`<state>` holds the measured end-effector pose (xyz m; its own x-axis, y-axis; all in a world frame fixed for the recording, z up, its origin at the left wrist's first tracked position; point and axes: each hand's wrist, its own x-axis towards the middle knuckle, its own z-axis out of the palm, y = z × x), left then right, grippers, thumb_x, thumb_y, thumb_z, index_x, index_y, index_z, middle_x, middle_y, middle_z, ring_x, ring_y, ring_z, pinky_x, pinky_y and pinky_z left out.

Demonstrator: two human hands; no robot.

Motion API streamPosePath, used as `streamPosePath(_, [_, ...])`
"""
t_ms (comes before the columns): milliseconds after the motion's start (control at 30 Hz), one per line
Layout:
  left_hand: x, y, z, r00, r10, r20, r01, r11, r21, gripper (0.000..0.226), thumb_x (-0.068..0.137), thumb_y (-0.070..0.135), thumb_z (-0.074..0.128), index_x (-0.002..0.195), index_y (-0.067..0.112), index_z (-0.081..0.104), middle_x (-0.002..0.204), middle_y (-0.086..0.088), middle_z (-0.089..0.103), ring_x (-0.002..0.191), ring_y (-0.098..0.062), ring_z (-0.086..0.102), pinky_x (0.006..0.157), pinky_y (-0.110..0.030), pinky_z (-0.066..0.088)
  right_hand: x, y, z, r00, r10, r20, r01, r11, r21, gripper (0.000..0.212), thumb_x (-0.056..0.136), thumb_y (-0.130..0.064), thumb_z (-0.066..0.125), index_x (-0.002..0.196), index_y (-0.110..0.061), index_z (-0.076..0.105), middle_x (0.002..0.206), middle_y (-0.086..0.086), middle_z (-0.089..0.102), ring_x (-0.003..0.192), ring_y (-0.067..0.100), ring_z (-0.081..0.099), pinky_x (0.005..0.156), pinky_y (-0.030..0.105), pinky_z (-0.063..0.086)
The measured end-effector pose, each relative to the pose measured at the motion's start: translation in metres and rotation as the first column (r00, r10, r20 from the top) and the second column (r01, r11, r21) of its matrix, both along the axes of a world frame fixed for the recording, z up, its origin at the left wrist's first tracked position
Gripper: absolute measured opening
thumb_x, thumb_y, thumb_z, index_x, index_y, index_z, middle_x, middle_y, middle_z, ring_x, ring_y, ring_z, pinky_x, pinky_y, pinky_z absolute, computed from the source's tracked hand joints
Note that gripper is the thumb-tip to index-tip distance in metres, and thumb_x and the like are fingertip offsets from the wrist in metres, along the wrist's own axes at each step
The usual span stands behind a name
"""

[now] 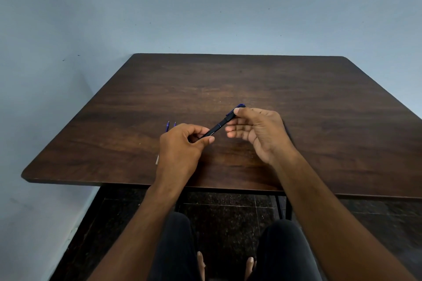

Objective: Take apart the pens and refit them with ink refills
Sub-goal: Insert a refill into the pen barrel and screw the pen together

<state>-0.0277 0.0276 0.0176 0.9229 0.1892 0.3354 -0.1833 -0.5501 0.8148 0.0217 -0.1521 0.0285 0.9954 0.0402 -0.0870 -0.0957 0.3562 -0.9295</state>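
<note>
Head view: pen ends under hands

Two hands hold one black pen above a dark wooden table.

The left hand pinches the lower end of the pen between thumb and curled fingers; the right hand grips its upper end, where a blue clip and cap show past the thumb. The pen slants up to the right, clear of the table. Two blue refill tips lie just beyond the left hand, and a pale, thin object lies beside the left wrist. Dark trousers and bare toes show below the table's edge.
</note>
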Motion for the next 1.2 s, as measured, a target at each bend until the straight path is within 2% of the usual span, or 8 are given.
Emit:
streamPosePath(233, [0.001,-0.001,-0.001,1.0,0.004,0.008,-0.004,1.0,0.024,0.016,0.078,0.025,0.084,0.094,0.025,0.078,0.079,0.016,0.069,0.075,0.007,0.062,0.065,-0.004,0.043,-0.003,0.001,0.002,0.999,-0.015,0.043,0.017,0.999,-0.043,0.017,0.09,-0.005,0.071,0.096,0.011,0.068,0.076,0.022,0.072,0.066,0.032,0.072,0.057,0.035,0.061])
streamPosePath(367, [0.002,-0.002,-0.001,1.0,0.0,0.007,0.0,0.999,0.041,0.015,0.081,0.029,0.082,0.095,0.028,0.079,0.077,0.022,0.07,0.078,0.009,0.064,0.068,-0.003,0.044,-0.004,0.005,0.004,0.999,0.004,0.045,-0.001,0.998,-0.057,0.015,0.089,-0.004,0.071,0.091,0.011,0.071,0.079,0.024,0.072,0.067,0.03,0.071,0.058,0.033,0.061])
streamPosePath(500, [0.002,-0.001,-0.003,0.998,-0.029,-0.052,0.028,0.999,-0.019,0.01,0.084,0.025,0.08,0.092,0.03,0.078,0.063,0.021,0.07,0.059,0.005,0.067,0.062,-0.016,0.056,-0.008,0.01,0.001,0.999,-0.014,0.044,0.016,0.998,-0.059,0.013,0.091,-0.002,0.069,0.088,0.01,0.072,0.077,0.023,0.072,0.066,0.029,0.07,0.058,0.034,0.06])
streamPosePath(600, [0.002,-0.003,-0.004,0.999,-0.03,-0.027,0.03,0.999,-0.017,0.012,0.084,0.02,0.08,0.094,0.026,0.079,0.066,0.027,0.07,0.055,0.004,0.067,0.057,-0.013,0.054,-0.012,0.018,-0.002,0.995,-0.088,0.04,0.09,0.995,-0.043,0.013,0.09,0.0,0.067,0.085,0.011,0.071,0.071,0.021,0.069,0.063,0.028,0.068,0.055,0.034,0.058])
streamPosePath(833, [0.0,-0.012,-0.006,0.999,0.011,0.038,-0.009,0.998,-0.058,0.017,0.083,0.015,0.08,0.099,0.019,0.08,0.061,0.029,0.065,0.055,0.006,0.064,0.053,-0.006,0.046,-0.016,0.027,-0.002,0.98,-0.19,0.052,0.191,0.981,-0.03,0.017,0.09,0.0,0.066,0.075,0.007,0.072,0.064,0.018,0.067,0.057,0.026,0.065,0.053,0.033,0.057])
streamPosePath(1000, [-0.002,-0.019,-0.005,0.996,0.036,0.086,-0.031,0.998,-0.053,0.015,0.082,0.01,0.08,0.095,0.017,0.08,0.065,0.033,0.061,0.059,0.014,0.061,0.059,-0.002,0.043,-0.015,0.029,-0.005,0.972,-0.222,0.074,0.226,0.973,-0.047,0.02,0.088,-0.001,0.065,0.071,0.005,0.072,0.064,0.016,0.067,0.059,0.026,0.066,0.053,0.032,0.056])
streamPosePath(1133, [-0.003,-0.019,-0.005,0.998,0.03,0.052,-0.029,0.999,-0.029,0.015,0.083,0.011,0.08,0.094,0.02,0.079,0.059,0.033,0.056,0.067,0.016,0.063,0.063,-0.002,0.047,-0.017,0.033,-0.013,0.972,-0.231,0.034,0.233,0.97,-0.072,0.022,0.088,-0.003,0.066,0.068,0.002,0.073,0.062,0.015,0.068,0.059,0.026,0.067,0.057,0.033,0.056])
streamPosePath(1200, [-0.005,-0.019,-0.007,0.999,0.02,0.031,-0.019,0.998,-0.051,0.014,0.083,0.013,0.08,0.094,0.022,0.08,0.063,0.029,0.064,0.064,0.012,0.065,0.061,-0.005,0.048,-0.017,0.034,-0.014,0.976,-0.219,0.014,0.219,0.973,-0.077,0.023,0.089,-0.004,0.066,0.068,0.001,0.073,0.061,0.015,0.068,0.058,0.025,0.066,0.059,0.036,0.056])
